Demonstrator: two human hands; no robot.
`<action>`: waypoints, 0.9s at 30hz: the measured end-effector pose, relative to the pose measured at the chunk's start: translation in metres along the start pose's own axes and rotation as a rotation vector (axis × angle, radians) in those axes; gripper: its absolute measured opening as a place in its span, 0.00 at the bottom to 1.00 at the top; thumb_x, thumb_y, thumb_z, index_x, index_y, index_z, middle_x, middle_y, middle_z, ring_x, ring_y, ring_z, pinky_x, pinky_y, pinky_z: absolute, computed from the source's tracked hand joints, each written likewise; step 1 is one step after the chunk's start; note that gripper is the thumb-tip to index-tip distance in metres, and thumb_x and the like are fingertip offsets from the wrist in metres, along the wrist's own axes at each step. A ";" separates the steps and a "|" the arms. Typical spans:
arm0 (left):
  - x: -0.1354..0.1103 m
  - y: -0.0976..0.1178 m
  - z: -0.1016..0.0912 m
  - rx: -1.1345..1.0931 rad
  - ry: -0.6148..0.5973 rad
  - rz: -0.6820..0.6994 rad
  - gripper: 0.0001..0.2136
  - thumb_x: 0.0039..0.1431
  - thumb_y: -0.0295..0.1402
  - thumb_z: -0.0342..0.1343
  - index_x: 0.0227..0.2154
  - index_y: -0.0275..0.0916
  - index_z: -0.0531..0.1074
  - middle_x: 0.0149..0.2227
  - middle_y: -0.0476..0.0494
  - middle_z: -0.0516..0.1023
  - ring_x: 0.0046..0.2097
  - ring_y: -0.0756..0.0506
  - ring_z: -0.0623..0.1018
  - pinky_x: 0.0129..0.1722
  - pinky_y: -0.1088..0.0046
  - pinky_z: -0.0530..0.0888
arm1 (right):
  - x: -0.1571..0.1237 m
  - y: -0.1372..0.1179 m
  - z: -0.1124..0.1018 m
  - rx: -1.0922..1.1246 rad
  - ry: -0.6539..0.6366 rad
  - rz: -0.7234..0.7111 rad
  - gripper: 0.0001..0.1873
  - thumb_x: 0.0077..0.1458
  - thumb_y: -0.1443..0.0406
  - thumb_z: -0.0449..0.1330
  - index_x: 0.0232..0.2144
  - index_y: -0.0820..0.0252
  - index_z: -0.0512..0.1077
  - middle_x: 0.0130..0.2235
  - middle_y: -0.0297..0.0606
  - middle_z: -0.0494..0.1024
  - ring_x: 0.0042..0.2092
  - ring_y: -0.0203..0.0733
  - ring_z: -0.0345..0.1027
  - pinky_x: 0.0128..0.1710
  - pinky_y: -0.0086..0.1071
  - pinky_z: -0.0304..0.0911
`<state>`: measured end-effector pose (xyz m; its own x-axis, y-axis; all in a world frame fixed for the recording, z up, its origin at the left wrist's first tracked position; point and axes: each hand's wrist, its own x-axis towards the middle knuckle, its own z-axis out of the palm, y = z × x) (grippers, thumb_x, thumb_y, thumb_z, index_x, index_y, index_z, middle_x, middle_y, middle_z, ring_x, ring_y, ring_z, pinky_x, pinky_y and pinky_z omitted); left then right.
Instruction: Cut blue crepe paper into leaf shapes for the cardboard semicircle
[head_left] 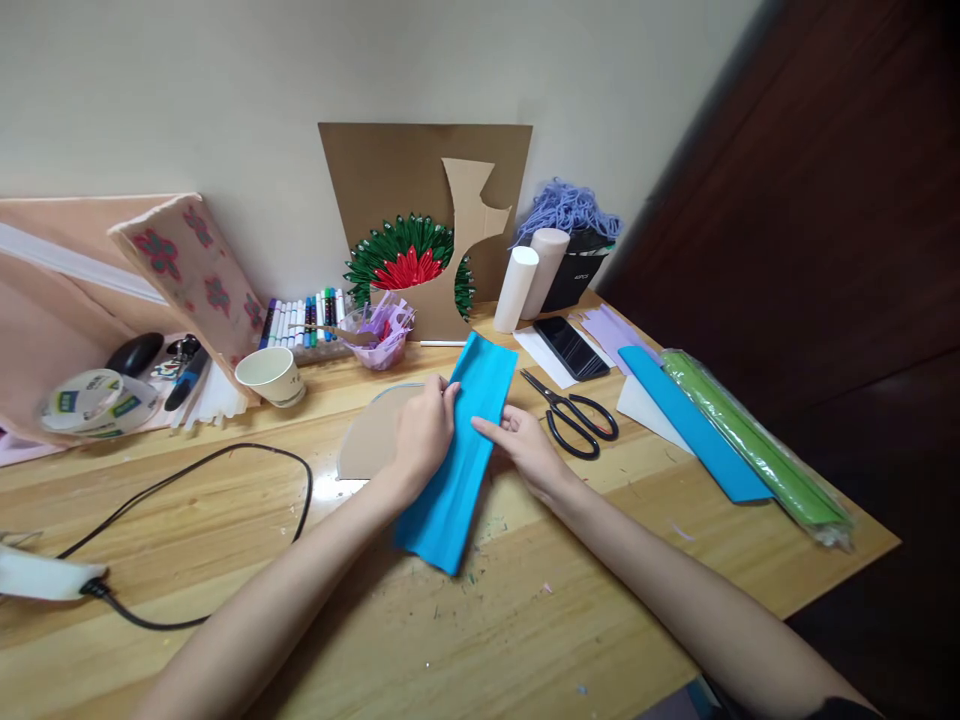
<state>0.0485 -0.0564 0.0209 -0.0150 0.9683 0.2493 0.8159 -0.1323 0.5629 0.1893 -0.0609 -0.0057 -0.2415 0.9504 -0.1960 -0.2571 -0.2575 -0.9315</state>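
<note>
A long folded strip of blue crepe paper [459,470] is held slantwise above the wooden table. My left hand [426,430] is closed on its left edge, thumb on top. On the opposite edge my right hand [521,440] pinches the strip, its thumb lying over the paper and the fingers behind. Under my left hand lies a rounded piece of cardboard [367,440], partly covered by the hand and paper. Black-handled scissors [574,410] rest just right of my right hand.
Behind stands a cardboard cutout [427,310] with green and red paper petals. A phone [572,348], green wrapped paper [750,440] and another blue sheet [694,425] are at right. At left are a paper cup [274,377], markers [304,322], tape rolls [97,402] and a corded white tool [45,575].
</note>
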 end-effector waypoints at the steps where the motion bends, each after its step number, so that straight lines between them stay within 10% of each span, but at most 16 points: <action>1: 0.001 -0.003 0.002 -0.021 0.006 -0.008 0.08 0.64 0.35 0.43 0.32 0.39 0.63 0.29 0.42 0.76 0.32 0.42 0.76 0.29 0.72 0.63 | 0.002 0.002 -0.002 -0.029 0.017 -0.004 0.20 0.38 0.56 0.68 0.32 0.62 0.73 0.30 0.38 0.80 0.31 0.43 0.74 0.32 0.34 0.67; 13: 0.002 -0.017 0.016 -0.330 -0.025 -0.023 0.09 0.62 0.38 0.44 0.29 0.40 0.62 0.25 0.49 0.71 0.29 0.47 0.73 0.29 0.74 0.63 | 0.016 -0.007 -0.018 -0.128 -0.067 0.057 0.18 0.41 0.53 0.66 0.24 0.62 0.68 0.17 0.30 0.73 0.16 0.32 0.64 0.14 0.24 0.60; 27: 0.005 -0.028 0.027 -0.410 -0.163 -0.013 0.11 0.60 0.40 0.46 0.26 0.39 0.62 0.21 0.53 0.65 0.25 0.50 0.66 0.26 0.76 0.60 | 0.034 -0.016 -0.051 -0.197 -0.017 0.046 0.18 0.34 0.56 0.70 0.23 0.64 0.71 0.19 0.35 0.77 0.19 0.32 0.69 0.19 0.22 0.65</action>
<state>0.0413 -0.0422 -0.0148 0.0946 0.9869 0.1308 0.5192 -0.1610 0.8393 0.2333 -0.0157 -0.0133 -0.2647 0.9349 -0.2365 -0.0573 -0.2600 -0.9639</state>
